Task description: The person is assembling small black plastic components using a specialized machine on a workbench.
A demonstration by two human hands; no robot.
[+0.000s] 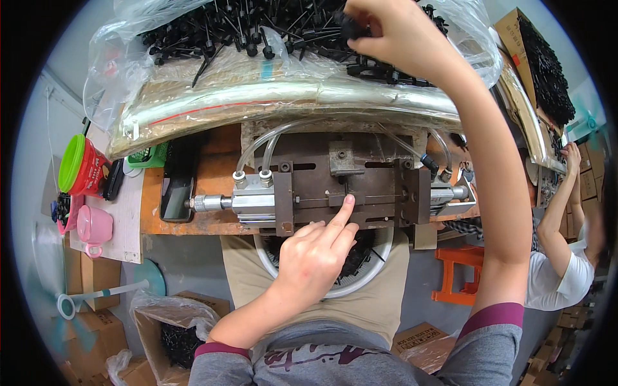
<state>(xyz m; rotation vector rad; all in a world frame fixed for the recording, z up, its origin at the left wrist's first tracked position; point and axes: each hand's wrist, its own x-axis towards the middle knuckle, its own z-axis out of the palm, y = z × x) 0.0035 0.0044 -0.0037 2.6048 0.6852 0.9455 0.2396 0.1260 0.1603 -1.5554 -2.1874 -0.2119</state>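
Observation:
My left hand [311, 260] reaches over the front of a dark metal fixture [309, 183]. Its index finger is stretched out, the tip resting at a small black piece in the fixture's middle; the other fingers bend loosely and grip nothing. Up at the far side, my right hand [389, 32] is closed, thumb and fingers pinched on a black plastic part [353, 27] whose shape is partly covered. It hovers at a heap of black thin-stemmed plastic parts [248, 29] on clear plastic sheeting. Pneumatic cylinders [254, 202] with clear hoses flank the fixture.
On the bench's left lie a phone [177, 193], a green basket [148, 156], a red tub [90, 168] and a pink cup [94, 225]. A white-rimmed bowl [267, 257] sits at my lap. An orange stool [454, 273] and another person [566, 257] are at right.

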